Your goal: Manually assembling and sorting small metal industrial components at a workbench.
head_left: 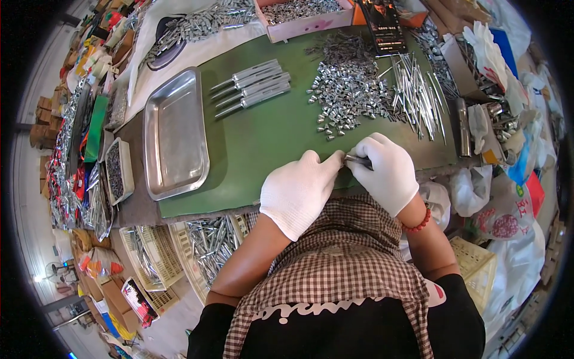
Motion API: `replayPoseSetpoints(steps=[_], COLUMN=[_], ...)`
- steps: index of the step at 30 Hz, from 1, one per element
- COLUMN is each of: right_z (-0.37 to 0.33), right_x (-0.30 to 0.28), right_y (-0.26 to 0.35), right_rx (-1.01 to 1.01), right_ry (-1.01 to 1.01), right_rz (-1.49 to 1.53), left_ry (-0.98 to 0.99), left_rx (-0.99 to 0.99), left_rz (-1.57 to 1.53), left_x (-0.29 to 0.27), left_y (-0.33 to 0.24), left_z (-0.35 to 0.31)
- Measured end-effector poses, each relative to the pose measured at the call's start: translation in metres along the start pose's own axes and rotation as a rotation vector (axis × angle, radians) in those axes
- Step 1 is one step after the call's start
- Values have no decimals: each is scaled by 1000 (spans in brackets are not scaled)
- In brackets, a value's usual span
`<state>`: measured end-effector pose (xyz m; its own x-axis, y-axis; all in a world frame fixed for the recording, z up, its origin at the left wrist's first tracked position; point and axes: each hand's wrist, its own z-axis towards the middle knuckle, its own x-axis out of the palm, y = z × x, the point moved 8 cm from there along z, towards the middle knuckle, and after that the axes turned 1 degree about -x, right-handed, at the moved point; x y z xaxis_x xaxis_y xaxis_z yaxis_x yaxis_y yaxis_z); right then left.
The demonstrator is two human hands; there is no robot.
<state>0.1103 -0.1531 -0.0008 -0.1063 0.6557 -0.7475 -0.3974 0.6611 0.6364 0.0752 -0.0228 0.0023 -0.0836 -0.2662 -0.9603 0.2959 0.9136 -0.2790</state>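
White knitted gloves cover both hands, which meet near the front edge of the green work mat (257,143). My right hand (385,170) grips a short dark metal cylinder (360,161). At its left end, the thumb and forefinger of my left hand (299,188) are pinched together; what lies between them is too small to make out. Beyond the hands is a heap of small silver cone-shaped metal caps (350,93). Long thin metal rods (420,102) lie to its right, and small dark metal pieces (347,48) lie behind it. Several silver pen-shaped tools (257,87) with pointed tips lie side by side at the back left.
A shallow steel tray (204,143) sits left on the mat. At the back stands a pink box (308,30) of small metal parts, beside a dark printed card (382,30). A metal cylinder (463,128) stands at the right edge. Plastic baskets (179,239) with metal pieces are below the table.
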Motion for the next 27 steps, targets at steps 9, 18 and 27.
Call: replayPoseSetpoints(steps=[9,18,27], right_z=[10,30,18], right_x=[-14,31,28], right_y=[2,-14,-11], right_rx=[58,278,137], right_ry=[-49,-296,-381], right_rz=[280,1762,1322], left_ry=[14,-22,83], left_rx=[-14,16,24], left_rz=[66,48,92], left_x=[3,-1,-4], left_y=[1,-2,-12], left_z=[0,1,12])
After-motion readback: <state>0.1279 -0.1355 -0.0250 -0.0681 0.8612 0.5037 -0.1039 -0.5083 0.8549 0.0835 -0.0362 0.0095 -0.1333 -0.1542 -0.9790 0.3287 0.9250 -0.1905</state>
